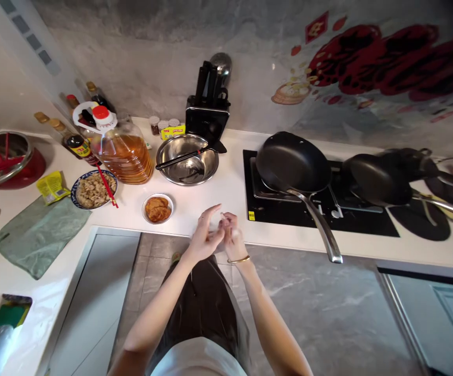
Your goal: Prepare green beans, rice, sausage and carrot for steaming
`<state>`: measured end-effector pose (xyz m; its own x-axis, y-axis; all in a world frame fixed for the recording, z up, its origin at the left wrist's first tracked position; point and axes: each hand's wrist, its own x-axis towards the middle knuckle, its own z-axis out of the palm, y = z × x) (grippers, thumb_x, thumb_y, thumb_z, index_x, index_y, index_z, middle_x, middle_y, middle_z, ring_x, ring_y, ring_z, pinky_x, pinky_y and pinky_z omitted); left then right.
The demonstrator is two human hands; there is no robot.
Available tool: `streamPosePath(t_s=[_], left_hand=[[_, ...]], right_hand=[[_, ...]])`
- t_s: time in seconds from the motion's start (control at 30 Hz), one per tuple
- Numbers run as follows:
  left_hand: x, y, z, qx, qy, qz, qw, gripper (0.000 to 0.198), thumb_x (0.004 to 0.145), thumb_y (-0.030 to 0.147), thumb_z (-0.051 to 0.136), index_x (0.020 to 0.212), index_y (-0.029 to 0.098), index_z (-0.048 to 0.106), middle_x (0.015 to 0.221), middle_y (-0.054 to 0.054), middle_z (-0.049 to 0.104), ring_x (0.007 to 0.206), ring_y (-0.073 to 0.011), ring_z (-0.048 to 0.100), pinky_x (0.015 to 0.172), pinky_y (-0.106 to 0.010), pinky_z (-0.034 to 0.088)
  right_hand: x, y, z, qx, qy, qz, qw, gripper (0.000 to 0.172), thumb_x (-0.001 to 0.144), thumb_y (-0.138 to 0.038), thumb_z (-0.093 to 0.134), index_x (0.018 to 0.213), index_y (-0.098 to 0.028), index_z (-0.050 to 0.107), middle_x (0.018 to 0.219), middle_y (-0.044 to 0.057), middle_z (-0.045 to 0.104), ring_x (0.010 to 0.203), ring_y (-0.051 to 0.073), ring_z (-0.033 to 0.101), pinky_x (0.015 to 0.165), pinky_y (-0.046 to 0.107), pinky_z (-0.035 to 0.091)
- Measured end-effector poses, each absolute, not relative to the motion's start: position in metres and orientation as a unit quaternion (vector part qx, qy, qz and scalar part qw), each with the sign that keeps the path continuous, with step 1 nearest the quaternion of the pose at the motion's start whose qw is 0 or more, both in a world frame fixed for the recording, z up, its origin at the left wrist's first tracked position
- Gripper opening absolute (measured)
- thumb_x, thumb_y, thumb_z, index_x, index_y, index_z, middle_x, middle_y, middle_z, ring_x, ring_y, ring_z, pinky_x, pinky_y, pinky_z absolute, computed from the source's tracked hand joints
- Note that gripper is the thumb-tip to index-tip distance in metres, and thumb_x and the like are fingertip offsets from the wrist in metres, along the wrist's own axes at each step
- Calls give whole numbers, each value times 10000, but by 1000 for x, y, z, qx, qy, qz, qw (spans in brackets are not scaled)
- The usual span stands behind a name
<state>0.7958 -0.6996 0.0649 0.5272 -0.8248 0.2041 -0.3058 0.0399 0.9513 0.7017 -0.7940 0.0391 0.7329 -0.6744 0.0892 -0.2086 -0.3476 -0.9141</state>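
My left hand (205,235) and my right hand (231,232) meet over the front edge of the white counter (210,201), fingertips pressed together around something small and pale that I cannot make out. A thin gold bangle sits on my right wrist. Nearest on the counter is a small white dish of browned patties (158,208), to the left of my hands. A black frying pan (292,162) with a long steel handle rests on the cooktop (320,203) to the right.
A steel bowl (187,158) holding black tongs, a big oil jug (125,151), a plate of food with red chopsticks (95,189), sauce bottles, a knife block (207,112), a green cloth (40,232) and a second pan (379,180) stand around.
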Motion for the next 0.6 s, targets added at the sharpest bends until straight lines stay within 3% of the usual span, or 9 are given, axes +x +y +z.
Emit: streamPosePath(t_s=[0.1, 0.17, 0.23, 0.37, 0.47, 0.6], left_hand=[[757, -691, 42, 630, -423, -311, 573, 710, 793, 162, 528, 1444, 197, 249, 1496, -124, 348, 1389, -277, 323, 1164, -460, 256], [721, -688, 27, 605, -421, -370, 566, 795, 737, 168, 592, 1442, 186, 225, 1471, -144, 379, 1365, -295, 361, 1147, -463, 291], [684, -688, 18, 582, -400, -408, 579, 719, 754, 201, 605, 1400, 184, 290, 1396, -146, 472, 1289, -281, 460, 1089, -439, 379], [629, -702, 18, 563, -383, -445, 581, 263, 912, 337, 440, 1078, 185, 577, 1085, -98, 658, 1013, -217, 617, 912, -380, 494], [594, -722, 29, 532, -422, -494, 543, 321, 919, 441, 413, 837, 190, 596, 827, -44, 639, 823, -179, 599, 787, -326, 494], [512, -751, 47, 479, -469, -575, 469, 419, 876, 565, 437, 707, 190, 516, 685, 8, 515, 693, -139, 498, 678, -265, 423]], right_hand=[[669, -787, 53, -753, 402, -253, 455, 285, 966, -391, 301, 1143, -198, 412, 823, 47, 609, 633, 177, 606, 619, 318, 484], [643, -782, 60, -757, 435, -250, 419, 269, 961, -392, 309, 1100, -204, 441, 819, 61, 617, 661, 197, 617, 631, 330, 483], [614, -777, 66, -774, 433, -247, 391, 247, 955, -389, 319, 993, -226, 501, 844, 77, 615, 750, 219, 625, 694, 352, 493], [538, -778, 81, -782, 405, -237, 411, 317, 964, -395, 340, 775, -258, 555, 801, 52, 582, 768, 204, 594, 744, 352, 500], [460, -786, 95, -790, 356, -193, 460, 352, 959, -399, 393, 733, -264, 625, 740, 31, 588, 749, 187, 584, 732, 325, 495], [341, -790, 108, -775, 352, -144, 506, 236, 895, -390, 547, 839, -269, 741, 780, 31, 634, 704, 161, 590, 658, 280, 473]])
